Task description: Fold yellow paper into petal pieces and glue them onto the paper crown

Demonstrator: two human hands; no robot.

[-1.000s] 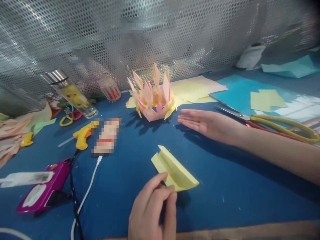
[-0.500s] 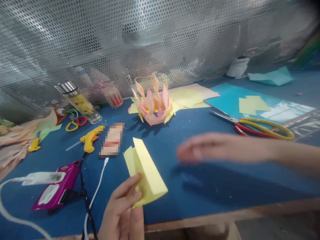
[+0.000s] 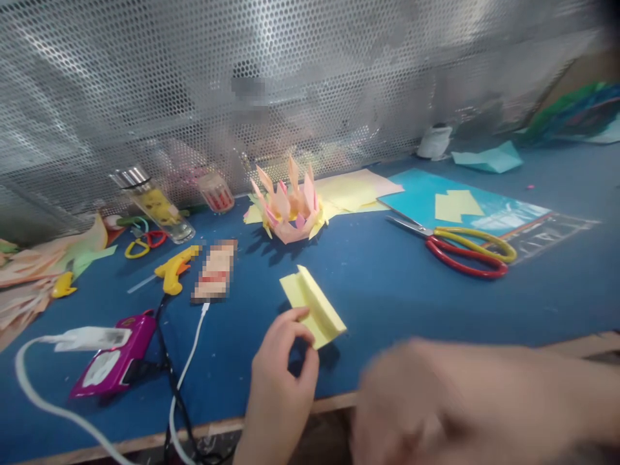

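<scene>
Between the thumb and fingers of my left hand (image 3: 285, 368) is a folded piece of yellow paper (image 3: 314, 310), pinched at its near edge just above the table. One long side of the paper stands up as a creased flap. My right hand (image 3: 411, 400) is close to the camera at the lower right, smeared by motion, with its fingers blurred and partly out of the picture. Beyond the paper stands a crown-like ring of peach and pink paper petals (image 3: 290, 216). Red-and-yellow-handled scissors (image 3: 465, 248) lie to the right.
At the left are a yellow glue gun (image 3: 174, 268), a pixelated phone (image 3: 216, 271) on a white cable, a magenta power strip (image 3: 116, 355), a bottle (image 3: 157, 203) and small scissors (image 3: 145, 242). A blue sheet (image 3: 426, 194) lies at the right. A perforated metal panel (image 3: 310, 77) backs the table.
My left hand has carried the yellow paper right and slightly away from me. The right hand has come from over the table down towards the camera, uncovering the scissors' handles. The view has shifted slightly.
</scene>
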